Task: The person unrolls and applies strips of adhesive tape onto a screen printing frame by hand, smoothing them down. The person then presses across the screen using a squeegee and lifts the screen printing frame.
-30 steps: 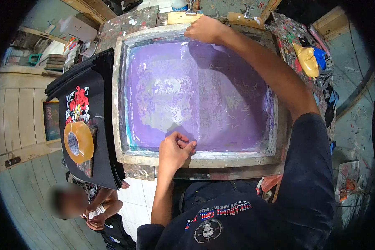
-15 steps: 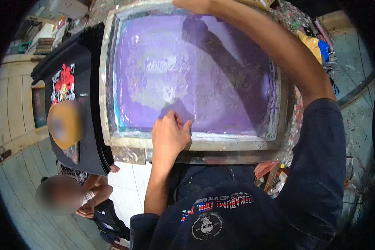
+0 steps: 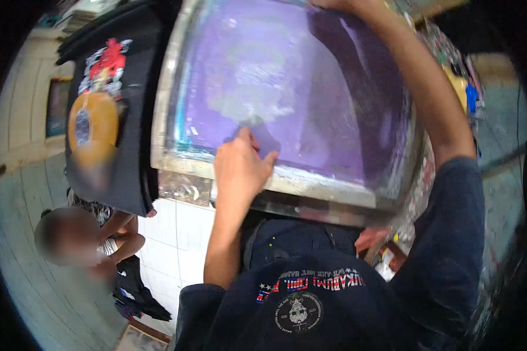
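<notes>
The rectangular purple mesh screen [image 3: 325,117] in a pale, paint-stained frame [image 3: 184,165] lies before the person. Left hand [image 3: 243,167], fingers curled, is at its near edge; right hand [image 3: 338,3], partly out of view, is at the far edge. Blur and cropping prevent telling whether either hand's fingers are clamped. 1 amber tape roll [image 3: 106,124] rests on black fabric [image 3: 129,167].

The screen [image 3: 322,131] is purple with pale grey patches; at left, an amber tape roll [image 3: 104,126] and black fabric [image 3: 133,158] printed red and white.
</notes>
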`<state>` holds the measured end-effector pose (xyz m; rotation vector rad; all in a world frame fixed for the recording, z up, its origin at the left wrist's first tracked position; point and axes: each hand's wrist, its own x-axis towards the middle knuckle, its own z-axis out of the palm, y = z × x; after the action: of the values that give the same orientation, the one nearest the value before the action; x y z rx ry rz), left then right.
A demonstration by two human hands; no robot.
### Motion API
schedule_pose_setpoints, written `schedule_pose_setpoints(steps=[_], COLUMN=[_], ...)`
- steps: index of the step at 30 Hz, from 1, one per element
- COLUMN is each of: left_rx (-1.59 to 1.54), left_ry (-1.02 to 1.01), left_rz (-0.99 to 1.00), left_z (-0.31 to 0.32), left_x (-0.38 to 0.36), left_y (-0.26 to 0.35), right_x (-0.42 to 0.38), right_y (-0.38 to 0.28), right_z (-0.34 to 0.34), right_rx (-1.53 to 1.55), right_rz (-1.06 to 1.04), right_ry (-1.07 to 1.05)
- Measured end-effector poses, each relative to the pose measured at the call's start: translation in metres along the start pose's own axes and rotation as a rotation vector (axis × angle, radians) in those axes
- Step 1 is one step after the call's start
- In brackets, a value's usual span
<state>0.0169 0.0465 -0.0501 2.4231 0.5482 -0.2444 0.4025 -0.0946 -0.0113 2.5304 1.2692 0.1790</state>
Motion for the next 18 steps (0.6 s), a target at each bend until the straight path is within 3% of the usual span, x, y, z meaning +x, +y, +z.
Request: schedule_pose_setpoints(steps=[2,3,5,6,8,10,11,13,18], left_rx=[0.069,0.087,0.133,0.092,0.139,-0.038,-0.024,-0.045,0.07], left_ry=[0.008,0.03,0.018,0.024,0.13,0.192,0.078,0.108,0.038], left_rz=[0.036,0.045,0.038,0.069,0.227,0.412,0.563,0.703,0.793], left_z=[-0.002,-0.003,-0.003,-0.011,-0.008,0.003,-0.005,0.011,0.027], left_x=[-0.001,-0.001,0.001,-0.002,-0.006,-0.015,-0.024,-0.035,-0.039], left_y=[-0.006,-0.007,-0.014,-0.009,-0.015,-0.014,-0.01,-0.009,-0.01], right_x=[0.01,-0.002,0.001,-0.003,-0.017,-0.043,-0.061,-0.074,-0.081], right_y=[0.022,0.004,0.001,0.0,-0.011,-0.046,-0.061,-0.076,-0.08], right_z=[0.057,0.025,0.029,0.039,0.052,0.039,0.037,0.042,0.059], right_rx=[0.061,0.078,0.131,0.223,0.267,0.371,0.449,0.541,0.522], right_rz=[-0.042,0.023,0.108,0.114,0.091,0.035,0.044,0.035,0.048], right_ry=[0.238,0.15,0.123,0.248,0.477,0.623,0.536,0.379,0.109])
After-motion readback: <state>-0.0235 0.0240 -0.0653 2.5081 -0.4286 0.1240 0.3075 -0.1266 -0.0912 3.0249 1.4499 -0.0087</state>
